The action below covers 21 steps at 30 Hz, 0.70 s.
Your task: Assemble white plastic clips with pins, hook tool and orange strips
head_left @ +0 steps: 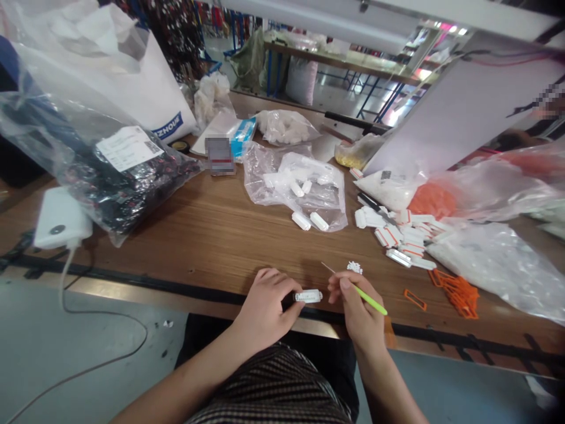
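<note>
Near the table's front edge, my left hand (270, 303) is closed on one end of a small white plastic housing (310, 295) with a row of small marks along it. My right hand (359, 303) grips a thin pick with a bright green handle (371, 301). The pick's fine tip points up and left, apart from the housing. Just beyond my right hand lies a little heap of tiny white pieces (354, 268). To its right are an orange rectangular frame (415, 299) and a pile of similar orange frames (459, 294).
White housings, some with orange edging (399, 238), are heaped at the right beside clear plastic bags (498, 265). An open clear bag with white parts (304, 182) lies mid-table. At the left are a bag of dark parts (128, 182) and a white power strip (62, 221) with a cable.
</note>
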{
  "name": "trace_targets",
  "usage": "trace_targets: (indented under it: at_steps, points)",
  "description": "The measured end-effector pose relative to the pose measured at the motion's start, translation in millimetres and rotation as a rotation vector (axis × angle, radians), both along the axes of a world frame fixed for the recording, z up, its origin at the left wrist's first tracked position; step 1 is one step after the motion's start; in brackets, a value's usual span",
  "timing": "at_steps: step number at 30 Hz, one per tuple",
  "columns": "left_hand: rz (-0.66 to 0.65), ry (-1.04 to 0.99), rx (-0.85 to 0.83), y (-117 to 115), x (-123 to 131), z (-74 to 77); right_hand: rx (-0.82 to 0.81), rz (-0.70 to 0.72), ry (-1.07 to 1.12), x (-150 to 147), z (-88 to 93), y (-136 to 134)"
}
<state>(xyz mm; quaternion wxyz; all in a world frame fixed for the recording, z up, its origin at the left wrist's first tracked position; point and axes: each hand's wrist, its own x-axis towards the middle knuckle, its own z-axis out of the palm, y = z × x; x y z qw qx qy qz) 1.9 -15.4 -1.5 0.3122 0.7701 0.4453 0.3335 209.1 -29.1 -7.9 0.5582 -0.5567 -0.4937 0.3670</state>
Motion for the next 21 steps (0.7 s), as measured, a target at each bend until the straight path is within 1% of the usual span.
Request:
trace_targets:
  at_steps: [4, 7, 11, 14, 18, 21]
  points:
    - [0.002, 0.005, 0.004, 0.0, -0.1, 0.8, -0.005, -0.014, -0.03, 0.0, 2.7, 1.2]
    - [0.006, 0.009, 0.004, 0.1, -0.1, 1.9, -0.036, -0.04, 0.005, -2.7, 3.6, 1.5]
    - [0.007, 0.008, -0.002, 0.2, 0.1, 2.4, -0.16, -0.076, 0.079, -3.1, -0.6, -0.2]
    - [0.007, 0.007, -0.007, 0.1, 0.3, 1.9, -0.237, -0.068, 0.184, -1.1, -5.3, -2.0]
    - [0.007, 0.009, -0.009, 0.2, 0.6, 0.6, -0.198, -0.001, 0.284, 1.7, -6.9, -0.7]
    - [0.005, 0.008, -0.006, 0.6, 0.4, 0.0, -0.141, 0.058, 0.3, 3.9, -5.0, 2.5]
